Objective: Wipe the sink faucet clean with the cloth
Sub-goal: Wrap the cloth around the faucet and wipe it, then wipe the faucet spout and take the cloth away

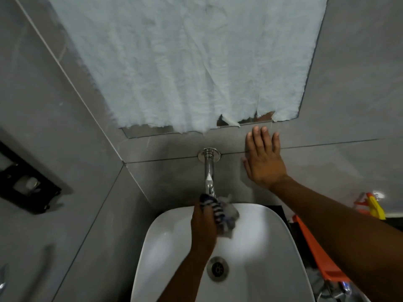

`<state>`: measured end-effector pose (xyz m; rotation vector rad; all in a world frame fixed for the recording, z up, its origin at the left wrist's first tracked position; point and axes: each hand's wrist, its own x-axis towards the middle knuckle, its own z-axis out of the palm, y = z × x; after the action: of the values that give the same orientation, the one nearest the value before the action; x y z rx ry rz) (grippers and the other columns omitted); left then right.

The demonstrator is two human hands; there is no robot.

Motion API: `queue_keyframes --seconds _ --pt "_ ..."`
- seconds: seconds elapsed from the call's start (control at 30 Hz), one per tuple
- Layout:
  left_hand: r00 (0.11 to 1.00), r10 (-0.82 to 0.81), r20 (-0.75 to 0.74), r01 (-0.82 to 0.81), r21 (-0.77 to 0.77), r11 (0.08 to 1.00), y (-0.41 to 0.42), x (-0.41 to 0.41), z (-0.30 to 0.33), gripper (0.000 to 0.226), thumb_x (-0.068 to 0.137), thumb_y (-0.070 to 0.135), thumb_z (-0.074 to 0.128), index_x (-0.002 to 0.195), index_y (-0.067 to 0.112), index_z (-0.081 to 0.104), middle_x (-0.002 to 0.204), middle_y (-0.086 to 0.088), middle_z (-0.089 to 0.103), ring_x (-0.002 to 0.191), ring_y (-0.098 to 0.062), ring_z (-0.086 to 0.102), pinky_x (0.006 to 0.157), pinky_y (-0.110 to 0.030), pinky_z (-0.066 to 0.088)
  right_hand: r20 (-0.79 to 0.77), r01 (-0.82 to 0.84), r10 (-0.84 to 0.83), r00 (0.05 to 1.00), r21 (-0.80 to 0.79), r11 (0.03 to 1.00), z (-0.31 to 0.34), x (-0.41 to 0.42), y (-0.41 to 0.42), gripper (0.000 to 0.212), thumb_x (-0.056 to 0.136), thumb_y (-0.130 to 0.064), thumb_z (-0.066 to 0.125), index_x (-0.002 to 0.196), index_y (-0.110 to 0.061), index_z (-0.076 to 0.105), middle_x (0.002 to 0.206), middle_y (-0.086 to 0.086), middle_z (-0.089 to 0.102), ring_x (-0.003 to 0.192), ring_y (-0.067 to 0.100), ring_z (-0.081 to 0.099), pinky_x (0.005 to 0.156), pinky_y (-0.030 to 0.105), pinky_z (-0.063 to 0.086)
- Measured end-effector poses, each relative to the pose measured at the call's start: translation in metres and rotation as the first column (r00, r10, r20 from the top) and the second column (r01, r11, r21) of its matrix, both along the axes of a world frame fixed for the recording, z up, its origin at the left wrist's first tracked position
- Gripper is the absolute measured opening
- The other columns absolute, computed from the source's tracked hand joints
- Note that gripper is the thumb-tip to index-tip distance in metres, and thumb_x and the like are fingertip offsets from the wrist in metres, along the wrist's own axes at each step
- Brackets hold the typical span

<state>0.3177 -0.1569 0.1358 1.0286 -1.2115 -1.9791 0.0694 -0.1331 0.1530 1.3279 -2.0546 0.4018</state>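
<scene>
A chrome faucet [209, 168] sticks out of the grey tiled wall above a white sink [268, 240]. My left hand [201, 227] is closed around a crumpled blue-and-white patterned cloth [220, 212], which is pressed against the faucet's lower end and hides the spout tip. My right hand [262, 159] lies flat on the wall to the right of the faucet, fingers spread, holding nothing.
The sink drain [217, 269] shows below my left wrist. A mirror covered with pale paper [196, 62] hangs above the faucet. A black holder [24, 182] is fixed to the left wall. Orange and yellow items [370, 205] sit at the right of the sink.
</scene>
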Motion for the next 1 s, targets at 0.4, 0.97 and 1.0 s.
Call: queue_keyframes --seconds 0.4,0.97,1.0 --pt "0.787 -0.16 -0.596 0.445 0.367 0.817 0.009 0.025 -0.003 0.078 0.086 0.054 0.037 0.143 0.002 0.051 0.148 -0.026 0.05 0.137 -0.045 0.047 0.117 -0.06 0.032 0.918 -0.132 -0.049 -0.393 -0.004 0.991 0.012 0.133 0.078 0.054 0.075 -0.066 0.065 0.103 -0.02 0.075 0.094 0.007 0.08 0.086 0.026 0.077 0.069 0.04 0.064" --pt "0.656 -0.461 0.598 0.719 -0.306 0.624 0.079 -0.132 0.003 0.026 0.083 0.009 0.073 0.109 0.003 0.072 0.11 -0.022 0.075 0.101 -0.031 0.071 0.083 -0.041 0.058 0.706 0.558 0.457 -0.541 -0.104 0.823 -0.062 0.049 0.256 0.026 0.09 -0.004 0.062 0.114 -0.008 0.069 0.1 0.016 0.078 0.087 0.031 0.076 0.067 0.039 0.063" --pt "0.613 -0.464 0.639 0.766 -0.338 0.547 0.088 -0.163 -0.006 0.027 0.083 0.01 0.073 0.108 0.0 0.069 0.111 -0.022 0.073 0.102 -0.029 0.07 0.081 -0.037 0.056 0.675 0.628 0.5 -0.542 -0.07 0.775 -0.074 0.042 0.269 0.026 0.091 -0.003 0.061 0.115 -0.008 0.069 0.1 0.015 0.079 0.083 0.029 0.077 0.062 0.035 0.062"
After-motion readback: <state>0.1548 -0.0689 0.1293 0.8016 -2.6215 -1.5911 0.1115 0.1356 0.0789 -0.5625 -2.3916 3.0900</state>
